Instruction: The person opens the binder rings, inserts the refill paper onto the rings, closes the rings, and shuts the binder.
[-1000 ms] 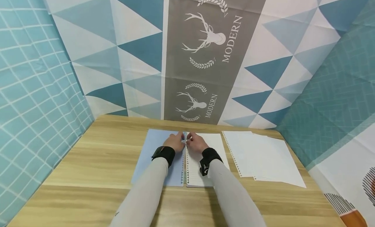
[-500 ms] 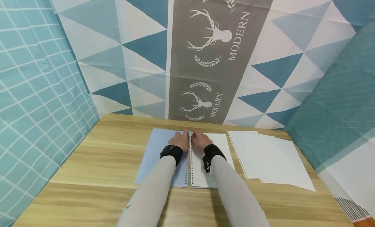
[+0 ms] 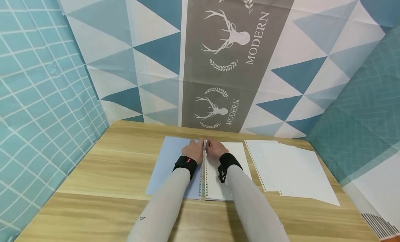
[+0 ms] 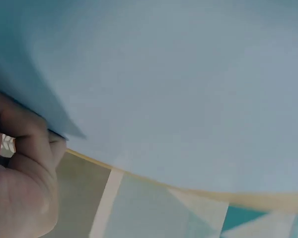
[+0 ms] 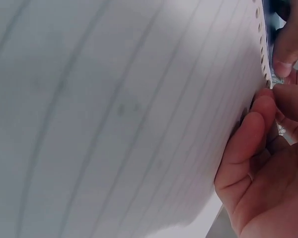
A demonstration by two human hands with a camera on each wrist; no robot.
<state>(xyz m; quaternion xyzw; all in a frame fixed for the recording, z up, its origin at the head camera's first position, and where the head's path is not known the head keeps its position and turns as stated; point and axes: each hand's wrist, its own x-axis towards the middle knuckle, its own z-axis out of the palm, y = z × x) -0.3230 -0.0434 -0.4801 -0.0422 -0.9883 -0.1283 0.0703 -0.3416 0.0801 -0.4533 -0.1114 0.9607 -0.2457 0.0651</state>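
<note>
A loose-leaf notebook lies spread on the table, its blue cover (image 3: 167, 165) on the left and lined pages (image 3: 215, 186) on the right. Between them runs the ring binding (image 3: 203, 191). At its far end, my left hand (image 3: 193, 151) pinches the binding from the cover side. My right hand (image 3: 216, 149) grips it from the page side, knuckles bent. In the right wrist view, the curled fingers (image 5: 246, 139) sit by the punched holes, with more fingertips crowding in opposite. The blue sheet fills most of the left wrist view beside my bent fingers (image 4: 32, 139). The gripped rings are mostly hidden.
Several loose punched sheets (image 3: 293, 169) overlap on the right of the wooden table (image 3: 103, 172). Patterned cloth (image 3: 156, 61) rises behind the table's far edge, and tiled-print cloth (image 3: 40, 96) hangs at the left.
Both hands have drawn closer together at the far end of the binding, their fingers bunching more tightly there. The head view has turned slightly, so everything sits further right. The notebook stays in place.
</note>
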